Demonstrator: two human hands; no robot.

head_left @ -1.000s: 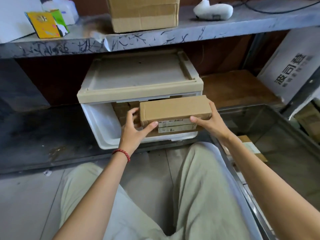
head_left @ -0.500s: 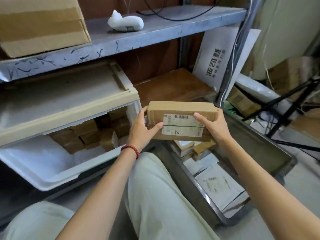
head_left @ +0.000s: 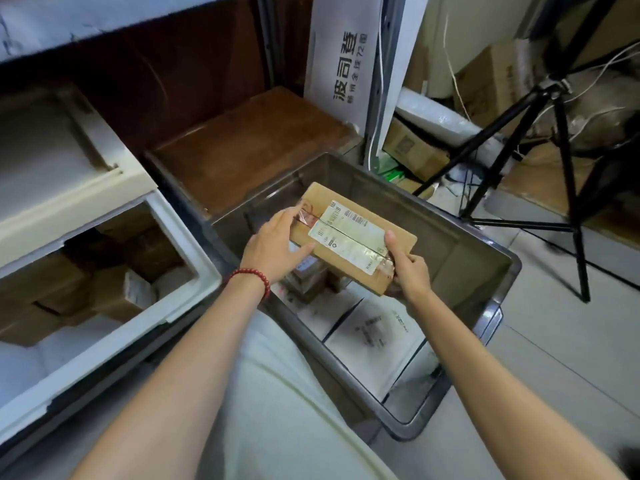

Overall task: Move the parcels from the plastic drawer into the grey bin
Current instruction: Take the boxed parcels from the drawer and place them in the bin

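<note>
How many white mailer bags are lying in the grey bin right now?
2. Both lie flat on the floor of the grey bin: the left mailer by the small boxes, the right mailer beside it. The held parcel may hide more.

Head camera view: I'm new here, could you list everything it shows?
Grey bin: one, grey, on the floor at right.
Held parcel: one, brown with white label, above the bin.
Small boxes: a few, brown, in the bin under the parcel.
Flat mailers: at least two, white, on the bin's bottom.
Plastic drawer: one, white, open at left.
Drawer parcels: several, brown, inside the drawer.
Tripod: one, black, far right.
Sign: one, white with black characters, at back.
Bracelet: one, red beads, left wrist.
Left hand: one, grips the parcel's left end.
Right hand: one, grips its right end.
</note>
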